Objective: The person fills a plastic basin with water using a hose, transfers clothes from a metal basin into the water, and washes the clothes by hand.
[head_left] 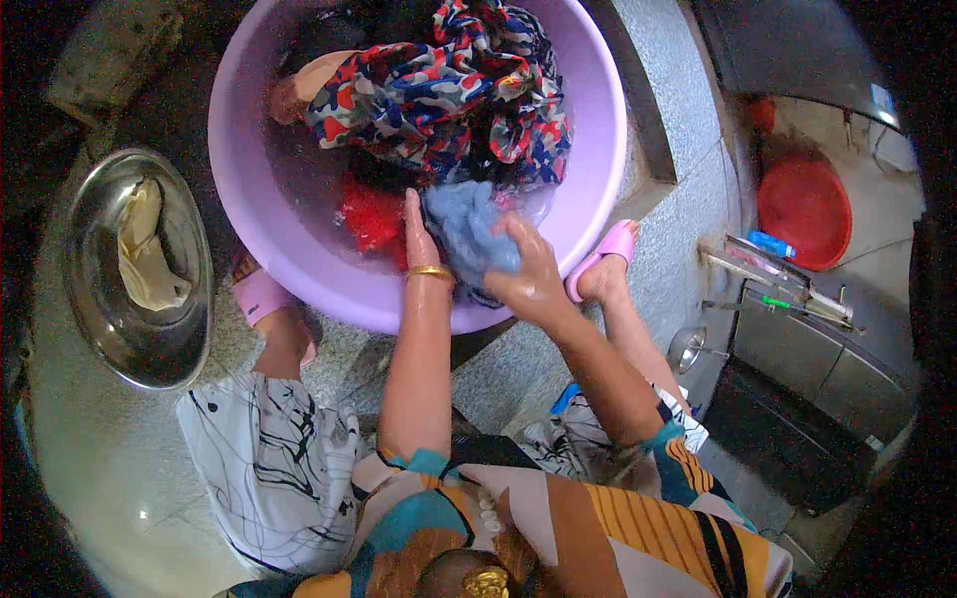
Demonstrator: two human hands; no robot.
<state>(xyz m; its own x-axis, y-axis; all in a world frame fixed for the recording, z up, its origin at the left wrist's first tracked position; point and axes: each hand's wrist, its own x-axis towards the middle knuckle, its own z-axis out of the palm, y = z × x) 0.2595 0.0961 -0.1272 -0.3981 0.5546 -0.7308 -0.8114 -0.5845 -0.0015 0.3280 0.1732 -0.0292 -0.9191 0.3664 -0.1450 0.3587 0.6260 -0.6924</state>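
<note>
A large lilac washtub (244,214) stands in front of me with water and wet clothes in it. Over its near rim my right hand (525,267) grips a light blue cloth (464,224), slightly smeared by motion. My left hand (421,239), a gold bangle at the wrist, is held edge-up with straight fingers against the cloth's left side. Behind both hands lies a bunched camouflage-print garment (429,100) in red, navy and grey. A red cloth (374,211) sits in the water left of my left hand. Dark fabric lies partly hidden under the pile.
At the left, an oval metal basin (95,299) holds a twisted cream cloth (150,249). My feet in pink slippers (610,254) flank the tub. To the right are a red basin (805,209), a blue bottle (772,244), a metal ladle (686,349) and a low stone ledge (683,90).
</note>
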